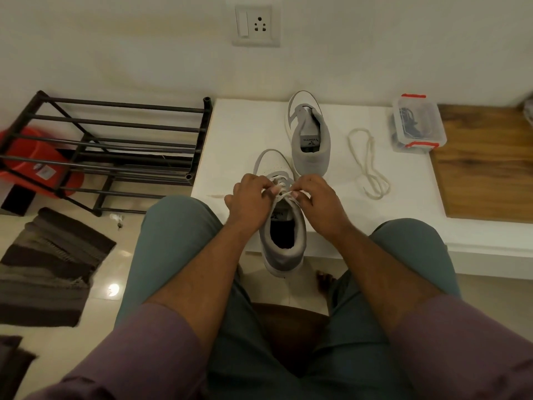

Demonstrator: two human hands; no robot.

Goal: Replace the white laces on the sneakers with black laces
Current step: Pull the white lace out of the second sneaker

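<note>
- Near sneaker [284,241]: grey and white, at the front edge of the white worktop [230,145], heel overhanging toward the person, toe pointing away; white lace [281,189] threaded in its upper eyelets.
- Left hand [248,200]: fingers curled, pinching the lace at the left side of the eyelets.
- Right hand [318,202]: fingers curled, pinching the lace at the right side.
- Far sneaker [308,137]: same pattern, unlaced, upright, just beyond the near one.
- Loose white lace [369,163]: lying in loops on the worktop, right of the far sneaker.
- Clear box [416,124]: red clasps, at the worktop's right rear; dark contents, probably black laces.
- Black shoe rack [121,148]: on the floor, left of the worktop.
</note>
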